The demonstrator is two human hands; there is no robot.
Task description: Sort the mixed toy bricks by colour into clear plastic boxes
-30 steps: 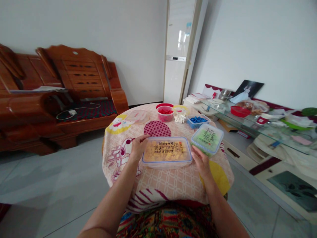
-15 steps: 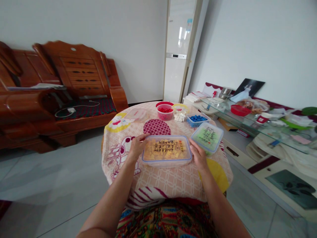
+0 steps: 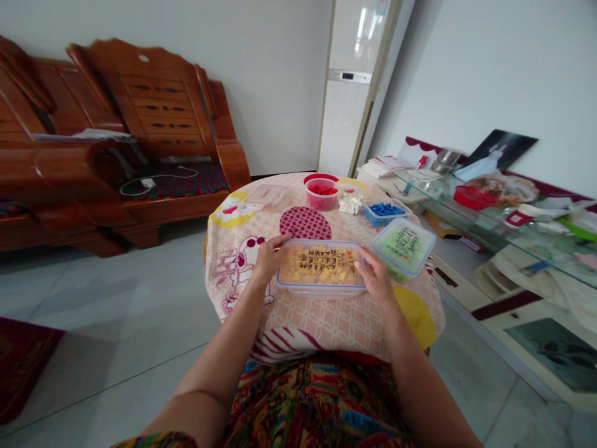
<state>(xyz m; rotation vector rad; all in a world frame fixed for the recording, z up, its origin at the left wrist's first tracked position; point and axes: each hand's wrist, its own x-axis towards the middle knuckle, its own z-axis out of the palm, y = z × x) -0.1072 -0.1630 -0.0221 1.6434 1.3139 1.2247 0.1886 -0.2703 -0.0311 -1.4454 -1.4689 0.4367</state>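
Observation:
A clear rectangular food container (image 3: 321, 274) with a blue-rimmed lid lies flat on the cloth-covered table in front of me. Yellow pieces show through its lid, which carries black writing. My left hand (image 3: 268, 260) grips its left side near the far corner. At the right end, my right hand (image 3: 377, 277) holds the edge with the thumb on top of the lid. Just beyond that hand sits a smaller lidded container (image 3: 403, 247) with green contents.
Farther back stand an open tub of blue pieces (image 3: 386, 213), a heap of white pieces (image 3: 351, 204) and a round tub of red pieces (image 3: 321, 199). A clear lid (image 3: 267, 196) lies back left. A cluttered glass-topped cabinet (image 3: 448, 202) is on the right, a wooden sofa (image 3: 163, 118) left.
The camera view has tilted down and shifted left. My right thumb has moved onto the lid of the yellow-filled container. Both hands stay at its ends.

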